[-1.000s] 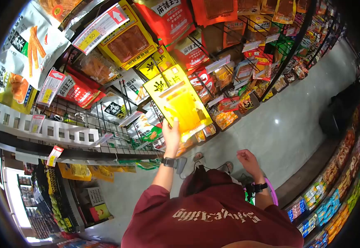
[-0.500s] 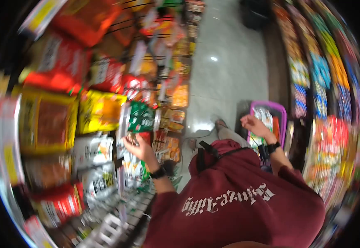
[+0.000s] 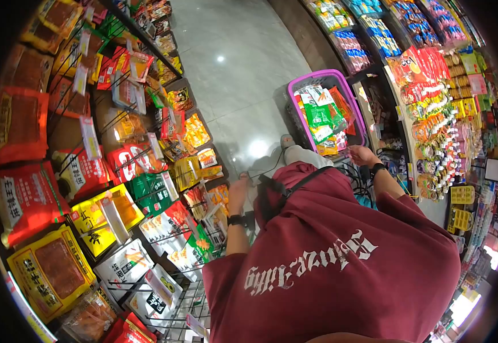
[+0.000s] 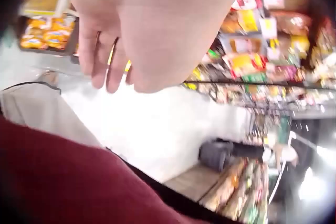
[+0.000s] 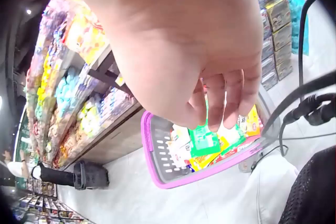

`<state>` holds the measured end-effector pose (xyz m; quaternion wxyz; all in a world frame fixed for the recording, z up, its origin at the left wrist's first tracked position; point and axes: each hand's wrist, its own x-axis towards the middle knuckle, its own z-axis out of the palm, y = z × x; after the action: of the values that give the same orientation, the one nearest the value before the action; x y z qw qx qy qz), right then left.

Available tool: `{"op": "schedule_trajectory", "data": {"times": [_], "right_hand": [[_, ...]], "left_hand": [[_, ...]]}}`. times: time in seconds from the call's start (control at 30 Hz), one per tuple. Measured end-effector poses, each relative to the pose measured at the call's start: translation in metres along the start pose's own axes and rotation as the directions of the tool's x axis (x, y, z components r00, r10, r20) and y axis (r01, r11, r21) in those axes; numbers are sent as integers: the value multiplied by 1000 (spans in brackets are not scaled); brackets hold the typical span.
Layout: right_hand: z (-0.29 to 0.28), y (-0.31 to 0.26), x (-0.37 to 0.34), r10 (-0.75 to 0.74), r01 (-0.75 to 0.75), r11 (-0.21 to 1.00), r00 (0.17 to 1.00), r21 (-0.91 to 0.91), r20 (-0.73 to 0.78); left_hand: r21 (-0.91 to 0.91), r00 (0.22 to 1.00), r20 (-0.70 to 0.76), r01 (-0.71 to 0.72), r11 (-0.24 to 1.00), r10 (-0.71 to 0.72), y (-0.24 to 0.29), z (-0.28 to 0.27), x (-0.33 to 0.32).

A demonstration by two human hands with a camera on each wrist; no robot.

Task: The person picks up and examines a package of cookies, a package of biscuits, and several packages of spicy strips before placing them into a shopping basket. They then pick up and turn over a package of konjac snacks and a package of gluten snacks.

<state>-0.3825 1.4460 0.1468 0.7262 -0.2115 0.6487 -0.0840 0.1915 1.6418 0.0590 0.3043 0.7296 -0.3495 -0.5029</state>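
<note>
In the head view my left hand [image 3: 237, 194] hangs beside the snack rack, near the lower packets and slightly blurred. The left wrist view shows that hand [image 4: 142, 29] with loose fingers and nothing in them. A yellow packet [image 3: 91, 228] hangs on the rack next to a green packet [image 3: 150, 191]. My right hand [image 3: 362, 155] is close to the near corner of the purple-rimmed basket [image 3: 290, 97]. In the right wrist view its relaxed fingers [image 5: 231, 98] hold nothing. Green, white, yellow and orange-red packets lie in the basket, a green one [image 3: 319, 117] on top.
Hanging snack packets [image 3: 23, 200] fill the left side. Shelves of small packaged goods [image 3: 349, 51] line the right. Grey tiled floor [image 3: 231, 63] runs between them. Dark cables [image 5: 310, 108] hang near the right hand, and a dark container [image 4: 215, 154] stands farther down the aisle.
My left hand has let go of the yellow packet, which stays on the rack, and has moved down away from it. The head view has swung right, bringing the whole basket into sight.
</note>
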Motion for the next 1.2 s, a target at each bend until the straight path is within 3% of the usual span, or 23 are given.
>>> {"op": "schedule_trajectory", "data": {"times": [0.03, 0.1, 0.2, 0.23, 0.27, 0.33, 0.4, 0.43, 0.5, 0.57, 0.7, 0.73, 0.8, 0.87, 0.9, 0.93, 0.97, 1.0, 1.03, 1.1, 1.2], "right_hand": [[-12, 4, 2, 16, -13, 999, 997, -36, 79], [-12, -3, -2, 58, -55, 997, 997, 50, -48], [-43, -5, 38, 51, -31, 994, 981, 105, -186], [-61, -3, 58, 38, -14, 994, 974, 110, -223], [-70, -12, 68, 23, -2, 993, 982, 115, -185], [-72, -32, 88, -51, 63, 997, 967, 39, -250], [-83, -42, 112, -59, 64, 998, 968, 12, -242], [-89, -40, 134, -35, 42, 999, 978, 31, -208], [-94, -38, 167, 4, 4, 999, 983, 45, -182], [-82, -40, 193, 27, -22, 999, 979, 30, -202], [-83, -45, 248, 76, -77, 997, 997, -24, -18], [-77, -54, 253, 125, -125, 992, 990, -5, -62], [-75, -58, 276, 103, -112, 991, 988, -70, -118], [-89, -35, 328, 87, -122, 971, 981, -206, -172], [-98, -30, 347, -25, -47, 880, 989, -473, -145], [-103, -24, 363, -126, 32, 715, 989, -699, -83], [-105, -18, 378, -147, 42, 631, 987, -775, -65], [-108, -12, 392, -168, 51, 537, 985, -842, -48], [-110, -6, 406, -188, 57, 437, 982, -898, -30], [-106, -23, 388, -129, -119, 668, 954, -735, -271], [-115, -18, 403, -15, -251, 652, 939, -715, -343]], "left_hand": [[-232, 992, -36, 110, 966, -122, -25, 3, -7], [-617, 926, -66, 254, 744, -371, -72, 10, -21], [-800, 707, 83, 467, 375, -702, -139, 25, -67], [-789, 635, 30, 489, 372, -772, -135, 32, -91], [-847, 678, 43, 414, 333, -734, -145, 40, -120], [-672, 700, 0, 529, 518, -714, -110, 55, -158], [-174, 793, -45, 593, 786, -608, -60, 72, -189], [124, 841, -35, 539, 833, -539, -43, 80, -202], [459, 877, 16, 420, 783, -480, 18, 97, -218], [605, 867, 58, 364, 708, -495, 85, 107, -221], [688, 822, 46, 386, 614, -568, 175, 110, -210], [635, 883, -51, 389, 667, -467, 83, 96, -241], [326, 878, -135, 478, 816, -460, 89, 96, -250], [372, 798, -76, 579, 726, -598, 107, 95, -245], [402, 750, -46, 619, 675, -660, 127, 97, -238], [561, 710, -6, 586, 585, -704, 141, 98, -232], [704, 662, 26, 520, 484, -749, 146, 98, -225], [785, 768, 35, 374, 493, -639, 137, 100, -236], [770, 699, 17, 447, 455, -715, 129, 97, -239], [726, 535, -7, 584, 363, -845, 107, 95, -250], [645, 568, -5, 630, 432, -823, 108, 99, -255]]}}
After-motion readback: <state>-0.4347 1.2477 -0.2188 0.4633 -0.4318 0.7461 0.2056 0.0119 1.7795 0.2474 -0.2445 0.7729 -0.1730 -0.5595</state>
